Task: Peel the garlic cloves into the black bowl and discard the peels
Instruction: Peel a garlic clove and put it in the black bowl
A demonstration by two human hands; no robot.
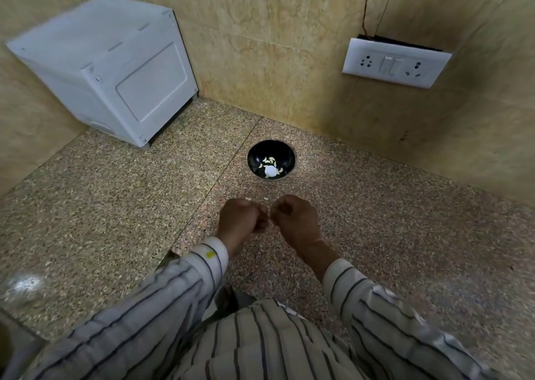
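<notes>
We are pinching what we judge a hidden garlic clove between left hand (pixel 241 220) and right hand (pixel 295 220), both grips curled narrow, just short of the black bowl (pixel 254 155), peeling gently.

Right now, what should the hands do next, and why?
Probably finish pinching the skin off whatever the left hand and right hand hold between their touching fingertips; it is too hidden to see. Both hands are curled shut over the granite counter, short of the black bowl, where peeled garlic cloves already lie, so dropping comes afterwards.
</notes>
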